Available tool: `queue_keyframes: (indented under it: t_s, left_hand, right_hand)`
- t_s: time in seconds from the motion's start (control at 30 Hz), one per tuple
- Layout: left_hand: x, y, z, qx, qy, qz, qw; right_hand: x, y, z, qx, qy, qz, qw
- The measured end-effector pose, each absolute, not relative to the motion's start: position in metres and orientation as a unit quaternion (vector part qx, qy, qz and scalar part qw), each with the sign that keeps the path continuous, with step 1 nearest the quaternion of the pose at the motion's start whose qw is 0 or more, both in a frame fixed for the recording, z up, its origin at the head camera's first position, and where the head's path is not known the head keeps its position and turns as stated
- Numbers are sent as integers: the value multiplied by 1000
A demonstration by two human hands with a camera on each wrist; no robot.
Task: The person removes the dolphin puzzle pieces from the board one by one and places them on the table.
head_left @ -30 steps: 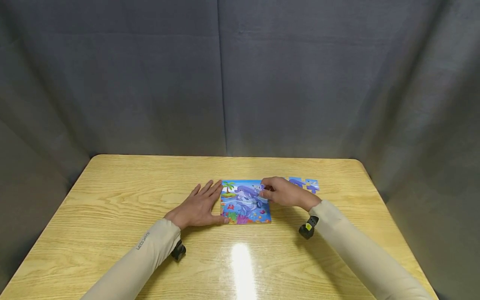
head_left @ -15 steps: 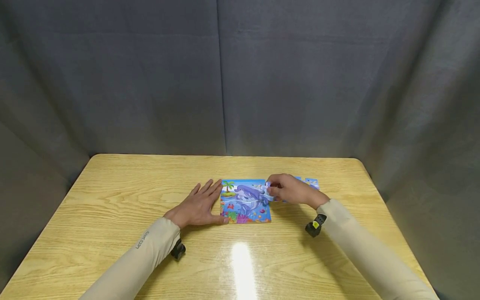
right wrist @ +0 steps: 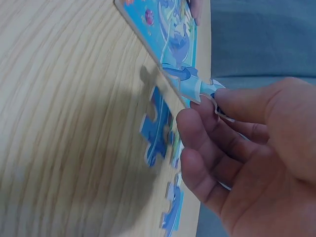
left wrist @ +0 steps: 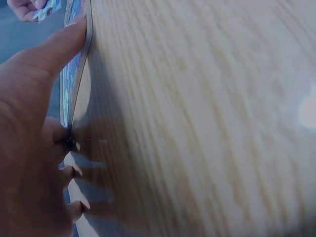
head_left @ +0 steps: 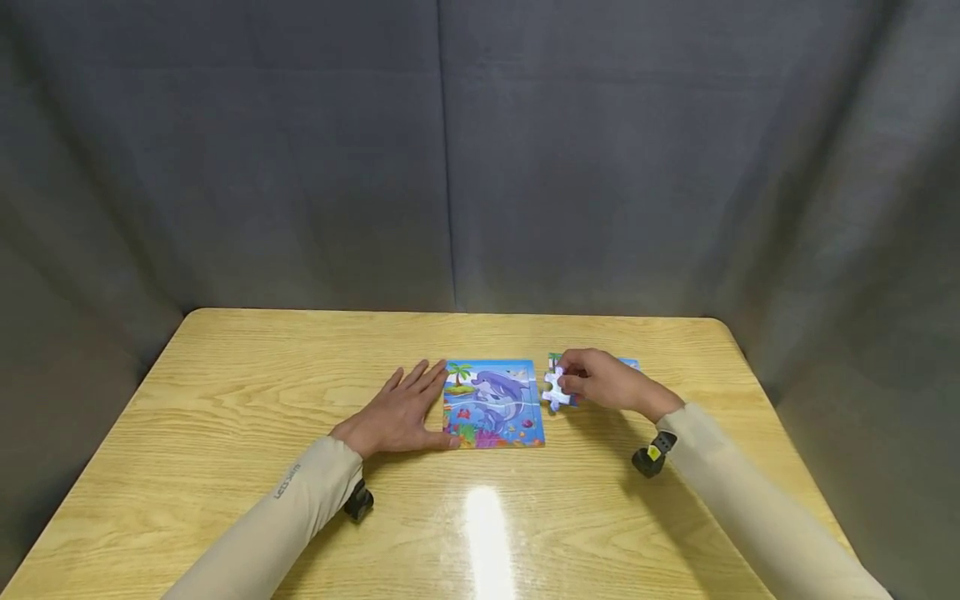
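A jigsaw board [head_left: 495, 443] with dolphins, a palm tree and sea life lies flat on the table. My left hand [head_left: 397, 417] rests along its left edge, fingers extended, the thumb on the near left corner. Just right of the board, my right hand [head_left: 603, 382] pinches a pale blue and white jigsaw piece [head_left: 556, 390] between thumb and fingers. In the right wrist view that piece [right wrist: 195, 89] is raised and tilted, overlapping the board's edge. Loose jigsaw pieces [right wrist: 158, 131] lie below the right hand, partly hidden by it in the head view.
The wooden table [head_left: 300, 358] has rounded far corners. Grey curtains [head_left: 600, 167] hang behind it and at both sides. A bright light reflection [head_left: 487, 533] shows on the tabletop in front of the board.
My right hand has drawn back to the right, carrying the jigsaw piece from over the board's upper right part to beside it. The left hand has stayed in place.
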State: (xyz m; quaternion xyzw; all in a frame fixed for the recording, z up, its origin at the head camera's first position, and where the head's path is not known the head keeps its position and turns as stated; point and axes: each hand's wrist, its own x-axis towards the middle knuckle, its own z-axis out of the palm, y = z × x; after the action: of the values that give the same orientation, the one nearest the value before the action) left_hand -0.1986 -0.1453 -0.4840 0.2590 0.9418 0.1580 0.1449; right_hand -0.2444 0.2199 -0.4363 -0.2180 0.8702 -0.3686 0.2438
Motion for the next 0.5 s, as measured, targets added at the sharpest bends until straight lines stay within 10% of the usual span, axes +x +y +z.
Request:
queue_keyframes:
  t_s: [0.5]
  left_hand:
    - [-198, -145, -484, 259, 942, 160, 144]
  right_hand:
    - [-244, 249, -435, -223, 892, -325, 219]
